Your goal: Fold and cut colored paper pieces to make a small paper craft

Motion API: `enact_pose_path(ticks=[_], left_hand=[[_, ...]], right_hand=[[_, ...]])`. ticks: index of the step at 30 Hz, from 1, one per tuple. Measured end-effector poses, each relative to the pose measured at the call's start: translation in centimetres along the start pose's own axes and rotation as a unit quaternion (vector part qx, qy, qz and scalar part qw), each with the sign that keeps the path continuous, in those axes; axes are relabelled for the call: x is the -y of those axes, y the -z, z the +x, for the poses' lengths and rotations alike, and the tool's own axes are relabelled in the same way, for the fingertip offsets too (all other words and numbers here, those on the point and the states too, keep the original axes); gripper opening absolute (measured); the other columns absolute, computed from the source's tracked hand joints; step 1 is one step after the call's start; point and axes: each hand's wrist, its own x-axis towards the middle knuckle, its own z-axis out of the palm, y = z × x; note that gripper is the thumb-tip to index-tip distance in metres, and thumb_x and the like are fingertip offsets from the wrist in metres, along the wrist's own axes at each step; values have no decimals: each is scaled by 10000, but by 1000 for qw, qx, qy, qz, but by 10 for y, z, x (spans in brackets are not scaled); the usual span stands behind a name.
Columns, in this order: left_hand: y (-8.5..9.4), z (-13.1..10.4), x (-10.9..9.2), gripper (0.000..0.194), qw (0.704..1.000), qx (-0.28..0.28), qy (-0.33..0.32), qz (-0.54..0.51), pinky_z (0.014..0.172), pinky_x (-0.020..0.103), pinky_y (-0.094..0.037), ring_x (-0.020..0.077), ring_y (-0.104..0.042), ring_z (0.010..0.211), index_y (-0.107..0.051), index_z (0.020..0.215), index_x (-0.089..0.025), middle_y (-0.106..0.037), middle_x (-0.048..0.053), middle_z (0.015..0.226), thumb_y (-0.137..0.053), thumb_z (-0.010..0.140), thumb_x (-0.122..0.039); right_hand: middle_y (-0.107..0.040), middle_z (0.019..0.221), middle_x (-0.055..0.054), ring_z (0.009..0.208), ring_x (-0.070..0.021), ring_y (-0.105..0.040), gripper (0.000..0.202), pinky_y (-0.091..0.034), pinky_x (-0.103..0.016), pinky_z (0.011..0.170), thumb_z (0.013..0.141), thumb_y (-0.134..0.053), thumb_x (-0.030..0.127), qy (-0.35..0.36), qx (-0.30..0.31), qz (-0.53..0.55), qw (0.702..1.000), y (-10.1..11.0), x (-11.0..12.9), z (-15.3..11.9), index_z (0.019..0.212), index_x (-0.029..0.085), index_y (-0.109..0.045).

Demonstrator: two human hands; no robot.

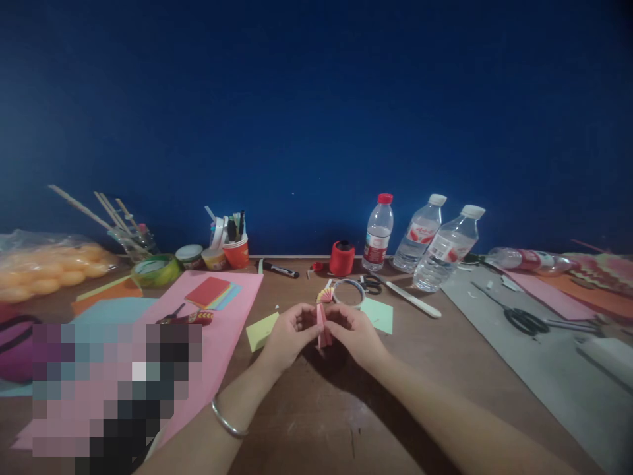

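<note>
Between both hands, at the middle of the table, is a narrow piece of pleated pink paper [324, 334]. My left hand [291, 333] pinches its left side with thumb and fingers. From the other side, my right hand [357, 335] pinches it too, and the thumbs nearly meet. Just beyond the fingertips shows a small fanned yellow and pink paper [325, 295]; whether it joins the pink piece I cannot tell. A yellow paper square [261, 331] lies beside my left hand. A pale green square [378, 315] and a tape roll [349, 293] lie beyond my right hand.
Three water bottles [378, 234] stand at the back near a red spool [342, 258]. Scissors [527, 321] rest on a grey sheet [494, 343] at right. At left are a pink sheet [237, 297], coloured squares [210, 292], a red pen cup [236, 252] and bagged orange balls [54, 267].
</note>
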Motion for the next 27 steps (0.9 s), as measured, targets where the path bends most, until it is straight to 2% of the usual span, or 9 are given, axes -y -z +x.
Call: enact_pose_path(ticks=[4, 11, 14, 17, 21, 24, 27], left_hand=[[-1, 0, -4, 209, 1000, 14, -6, -2, 701, 295, -461, 167, -601, 738, -569, 874, -140, -648, 40, 798, -621, 686, -215], [-2, -1, -5, 195, 1000, 1, -9, 7, 738, 305, -451, 185, -603, 795, -569, 892, -130, -653, 61, 853, -574, 716, -213], [-3, -1, -6, 190, 1000, 1, -6, 12, 729, 304, -450, 187, -605, 788, -564, 890, -128, -657, 66, 845, -568, 715, -200], [-3, -2, -8, 182, 1000, -4, -3, 12, 717, 292, -449, 181, -602, 782, -568, 879, -132, -658, 56, 841, -563, 701, -169], [-3, -3, -10, 193, 1000, -25, 7, 14, 702, 261, -443, 165, -588, 792, -575, 870, -140, -652, 28, 823, -540, 681, -117], [-3, -2, -9, 218, 999, -33, 14, 11, 693, 256, -442, 162, -583, 792, -574, 883, -146, -647, 23, 833, -515, 677, -103], [-1, -2, -5, 220, 999, -38, 17, 4, 680, 262, -444, 164, -584, 768, -574, 886, -144, -643, 23, 817, -498, 682, -113]], right_hand=[[-609, 739, -17, 642, -137, -556, 215, -447, -258, 582, 684, -599, 256, -25, 1, 50, 998, -1, 3, 2, 874, 162, -564], [-608, 752, -13, 679, -143, -545, 207, -413, -223, 522, 642, -553, 156, -59, -15, 90, 994, 2, -4, 6, 848, 171, -577], [-594, 707, 9, 629, -127, -526, 233, -403, -222, 522, 605, -530, 108, -64, -14, 127, 990, 1, -2, 5, 824, 178, -571], [-563, 637, 30, 551, -98, -486, 174, -388, -217, 514, 605, -525, 93, -57, -3, 154, 986, 0, -1, 4, 758, 169, -558], [-564, 652, 22, 570, -96, -497, 98, -394, -219, 542, 637, -566, 136, -62, -5, 164, 984, 1, -2, 3, 730, 156, -543], [-579, 689, 12, 616, -109, -527, 126, -407, -225, 568, 638, -611, 192, -81, -10, 172, 982, 1, -3, 3, 724, 158, -526], [-571, 627, 22, 564, -113, -531, 174, -410, -232, 543, 634, -639, 236, -82, -4, 160, 984, 1, -3, 4, 674, 167, -485]])
